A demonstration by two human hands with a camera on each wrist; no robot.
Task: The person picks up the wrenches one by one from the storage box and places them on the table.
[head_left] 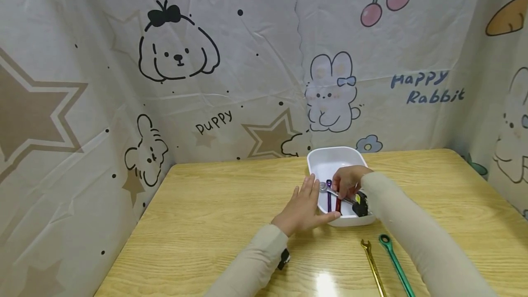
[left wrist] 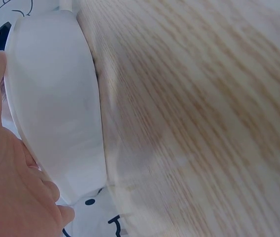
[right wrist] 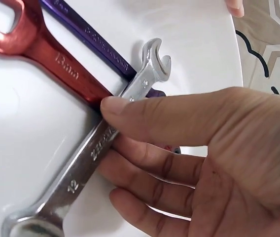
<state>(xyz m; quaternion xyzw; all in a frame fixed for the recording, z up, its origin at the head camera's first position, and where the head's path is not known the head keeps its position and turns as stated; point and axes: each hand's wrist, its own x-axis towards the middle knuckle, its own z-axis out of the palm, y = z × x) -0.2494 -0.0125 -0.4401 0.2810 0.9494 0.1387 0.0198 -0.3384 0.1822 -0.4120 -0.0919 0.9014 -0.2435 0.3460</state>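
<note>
My right hand is inside the white plastic basin, where thumb and fingers pinch a silver combination wrench by its shaft. This wrench lies across a red wrench and a purple wrench in the basin. A black and yellow tape measure sits at the basin's near right corner. My left hand rests on the basin's left rim, its fingers spread and the thumb along the near side. In the left wrist view, the left hand touches the rim beside the outer wall.
On the wooden table, a gold wrench and a green ratchet wrench lie in front of the basin. A small black object is partly hidden by my left sleeve. Behind the table hangs a printed cloth.
</note>
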